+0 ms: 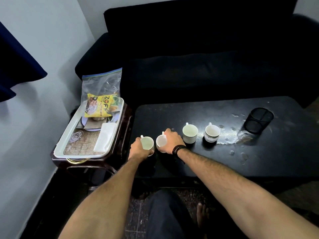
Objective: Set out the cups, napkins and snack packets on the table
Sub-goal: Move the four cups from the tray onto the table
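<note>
A black sofa fills the far side, and a black table is set in front of it. To the left of the table a dark side table is seen, and on it a white tray is carried. In the tray a folded white napkin is laid along the right side, and a clear zip bag is stood at the far end with a yellow snack packet held inside it. On the table's right part a black mesh holder is placed; nothing can be made out inside it. Four white cups are lined up along the table. The two right ones are stood upright and free, with no contents seen. The left hand is wrapped around the leftmost cup, fingers closed on its side. The right hand, a dark band on its wrist, is closed on the second cup, which is tilted toward the viewer.
</note>
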Demonstrator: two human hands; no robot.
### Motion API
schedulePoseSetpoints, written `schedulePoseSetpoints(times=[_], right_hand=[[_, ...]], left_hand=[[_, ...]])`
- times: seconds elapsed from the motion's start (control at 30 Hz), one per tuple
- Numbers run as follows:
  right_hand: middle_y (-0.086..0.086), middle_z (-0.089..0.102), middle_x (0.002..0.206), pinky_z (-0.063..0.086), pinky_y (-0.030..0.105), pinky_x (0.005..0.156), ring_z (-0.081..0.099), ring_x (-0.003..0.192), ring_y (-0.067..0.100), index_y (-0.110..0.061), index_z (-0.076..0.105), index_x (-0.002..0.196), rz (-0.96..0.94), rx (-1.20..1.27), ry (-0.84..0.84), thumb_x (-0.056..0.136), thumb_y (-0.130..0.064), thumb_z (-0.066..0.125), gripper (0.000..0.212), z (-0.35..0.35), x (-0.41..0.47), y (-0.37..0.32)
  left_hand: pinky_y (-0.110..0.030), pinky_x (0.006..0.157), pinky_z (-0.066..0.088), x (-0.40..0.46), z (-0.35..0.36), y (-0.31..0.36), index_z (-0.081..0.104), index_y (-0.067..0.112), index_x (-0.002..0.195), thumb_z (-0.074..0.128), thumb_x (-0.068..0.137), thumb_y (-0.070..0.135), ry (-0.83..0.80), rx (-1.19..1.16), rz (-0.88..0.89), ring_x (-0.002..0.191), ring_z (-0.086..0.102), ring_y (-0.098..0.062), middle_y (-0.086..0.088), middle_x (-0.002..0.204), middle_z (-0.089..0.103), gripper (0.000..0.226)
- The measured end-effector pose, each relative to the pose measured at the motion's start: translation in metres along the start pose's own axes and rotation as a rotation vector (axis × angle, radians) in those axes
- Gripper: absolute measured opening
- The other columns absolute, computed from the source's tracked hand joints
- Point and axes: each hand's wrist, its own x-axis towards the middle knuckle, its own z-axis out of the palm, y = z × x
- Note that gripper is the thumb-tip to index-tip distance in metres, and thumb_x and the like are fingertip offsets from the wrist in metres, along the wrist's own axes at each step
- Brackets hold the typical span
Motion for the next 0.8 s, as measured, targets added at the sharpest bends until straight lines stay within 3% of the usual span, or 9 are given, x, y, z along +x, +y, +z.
schedulePoseSetpoints(times=[0.23, 0.43, 0.57, 0.8], right_hand=[[0.006, 0.066, 0.113, 0.052, 0.03, 0.082, 0.065, 0.105, 0.028, -0.021, 0.055, 0.118, 0.002, 0.109, 0.171, 0.053, -0.047, 0.081, 0.074, -0.093, 0.02, 0.008], [0.003, 0.067, 0.112, 0.051, 0.028, 0.082, 0.064, 0.105, 0.024, -0.023, 0.06, 0.114, 0.13, 0.141, 0.305, 0.052, -0.042, 0.086, 0.069, -0.174, 0.048, 0.064], [0.001, 0.067, 0.11, 0.049, 0.026, 0.082, 0.064, 0.105, 0.021, -0.023, 0.064, 0.113, 0.194, 0.15, 0.309, 0.052, -0.036, 0.088, 0.067, -0.188, 0.066, 0.104], [0.002, 0.068, 0.108, 0.052, 0.027, 0.08, 0.064, 0.097, 0.021, -0.022, 0.065, 0.109, 0.246, 0.175, 0.248, 0.053, -0.027, 0.089, 0.061, -0.155, 0.103, 0.162]], left_hand=[[-0.036, 0.091, 0.05, 0.008, -0.018, 0.079, 0.042, 0.009, 0.13, 0.079, 0.073, 0.034, 0.049, -0.022, 0.151, 0.113, 0.059, -0.033, -0.014, 0.125, 0.058, 0.072], [-0.041, 0.097, 0.049, 0.022, 0.007, 0.156, 0.044, 0.01, 0.129, 0.081, 0.072, 0.03, 0.027, -0.034, 0.289, 0.117, 0.056, -0.03, -0.01, 0.13, 0.054, 0.071], [-0.044, 0.096, 0.05, 0.041, 0.044, 0.189, 0.048, 0.013, 0.125, 0.082, 0.071, 0.027, -0.025, -0.003, 0.327, 0.115, 0.057, -0.028, -0.007, 0.127, 0.056, 0.066], [-0.043, 0.095, 0.051, 0.073, 0.112, 0.203, 0.05, 0.016, 0.127, 0.083, 0.07, 0.024, -0.086, 0.034, 0.282, 0.115, 0.058, -0.027, -0.005, 0.126, 0.058, 0.066]])
